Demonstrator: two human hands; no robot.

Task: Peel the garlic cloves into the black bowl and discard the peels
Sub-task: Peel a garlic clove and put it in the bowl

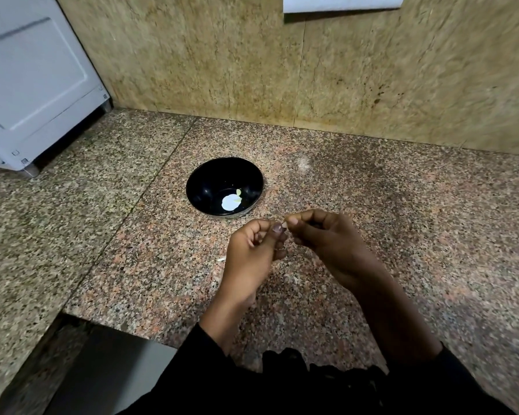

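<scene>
Garlic clove [283,226] is pinched between curled left hand [252,250] and right hand [321,235] fingertips, held near the black bowl [198,187], seemingly so peeled pieces drop in.

Garlic clove [283,226] — mostly hidden between fingers [277,227].

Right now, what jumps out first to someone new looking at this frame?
The two hands, left hand and right hand, meet fingertip to fingertip above the counter, pinching something small and pale between them, too small to identify. Just beyond them sits the black bowl, with a small pale piece at its bottom. A white appliance stands at the far left.
</scene>
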